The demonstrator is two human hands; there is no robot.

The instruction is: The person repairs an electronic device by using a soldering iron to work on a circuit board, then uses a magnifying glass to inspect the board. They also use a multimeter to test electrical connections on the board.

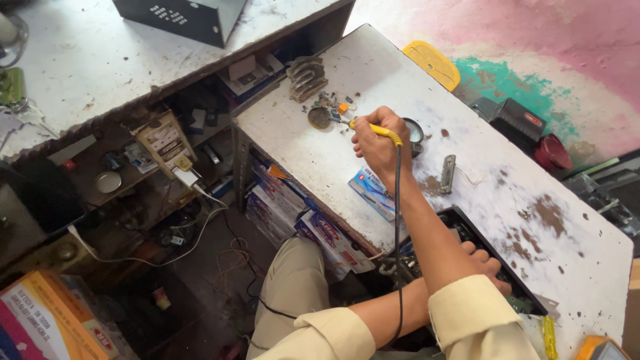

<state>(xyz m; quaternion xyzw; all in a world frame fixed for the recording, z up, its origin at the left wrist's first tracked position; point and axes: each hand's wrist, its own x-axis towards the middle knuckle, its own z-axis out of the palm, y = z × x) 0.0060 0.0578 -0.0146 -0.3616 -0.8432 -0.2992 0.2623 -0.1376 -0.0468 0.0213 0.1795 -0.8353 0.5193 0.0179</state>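
the yellow-handled soldering iron (380,131) is gripped in a fist above the white worktable, its tip pointing toward the small round tin (320,117) just beside it, and its black cord hangs down along the forearm. the black open device case (467,230) lies flat at the table's near edge, partly hidden under the arms, with a hand resting on it.

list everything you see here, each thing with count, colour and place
soldering iron: one, yellow handle, black cord, in the right hand
round tin: one, dark, by the iron's tip
small parts: several, mixed colours, far end of bench
transformer core: one, grey, far end
blue packet: one, near bench edge
metal tool: one, grey, mid bench
black tray: one, under the left hand
bench: one, white, stained
right hand: gripping the iron
left hand: resting on the tray
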